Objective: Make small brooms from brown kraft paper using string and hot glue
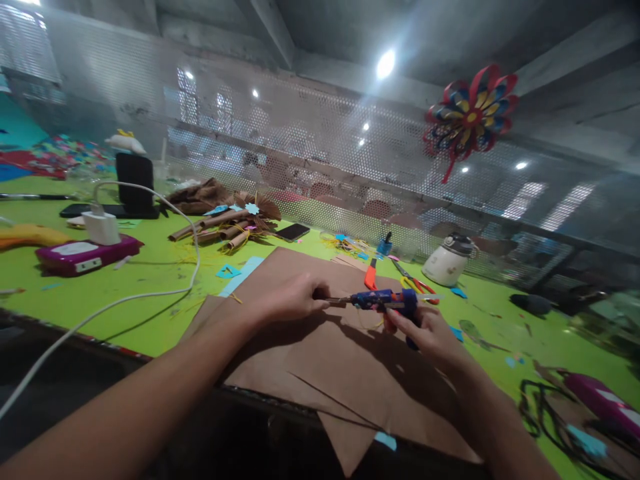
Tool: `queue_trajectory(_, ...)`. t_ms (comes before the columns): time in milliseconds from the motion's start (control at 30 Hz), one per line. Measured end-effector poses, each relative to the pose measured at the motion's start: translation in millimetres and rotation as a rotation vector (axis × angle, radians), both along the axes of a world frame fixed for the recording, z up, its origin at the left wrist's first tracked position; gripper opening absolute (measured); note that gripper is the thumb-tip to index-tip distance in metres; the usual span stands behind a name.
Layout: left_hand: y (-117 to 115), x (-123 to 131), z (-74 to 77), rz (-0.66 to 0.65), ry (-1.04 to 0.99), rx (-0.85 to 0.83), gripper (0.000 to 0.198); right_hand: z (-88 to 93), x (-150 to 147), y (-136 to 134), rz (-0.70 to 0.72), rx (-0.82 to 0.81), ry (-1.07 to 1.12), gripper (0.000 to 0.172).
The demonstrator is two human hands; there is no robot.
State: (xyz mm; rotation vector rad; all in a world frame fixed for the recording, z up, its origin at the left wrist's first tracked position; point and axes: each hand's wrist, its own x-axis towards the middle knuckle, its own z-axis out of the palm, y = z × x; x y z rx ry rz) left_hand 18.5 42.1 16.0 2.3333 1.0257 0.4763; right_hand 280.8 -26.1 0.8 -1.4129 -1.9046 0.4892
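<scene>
My right hand (pixel 430 333) is wrapped round the grip of a dark blue hot glue gun (pixel 385 299). A clear glue stick (pixel 429 297) pokes out of its back end, and its nozzle points left. Pinched in the fingers of my left hand (pixel 300 295) is a small, narrow piece of brown paper (pixel 339 301), right at the nozzle. Whether the nozzle touches it I cannot tell. Both hands are above large brown paper sheets (pixel 360 380) that lie on the green table and overhang its front edge.
Beyond the sheets lie an orange-handled cutter (pixel 371 275), scissors (pixel 407 277) and a white jug (pixel 449 261). Brown paper rolls (pixel 235 230) and a phone (pixel 293 231) are at the back. A white cable (pixel 193 267) runs from a charger on a purple power strip (pixel 90 257), left.
</scene>
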Motion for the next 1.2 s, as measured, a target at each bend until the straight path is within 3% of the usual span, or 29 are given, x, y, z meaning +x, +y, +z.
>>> queue_trajectory(867, 4.1, 1.2, -6.0, -0.015, -0.009, 0.034, 0.026, 0.0, -2.0, 1.9, 0.024, -0.014, 0.008, 0.038)
queue_trajectory(1200, 1.0, -0.9, -0.2, 0.016, -0.007, 0.029, 0.025, 6.4, -1.2, -3.2, 0.015, -0.010, 0.043, 0.038)
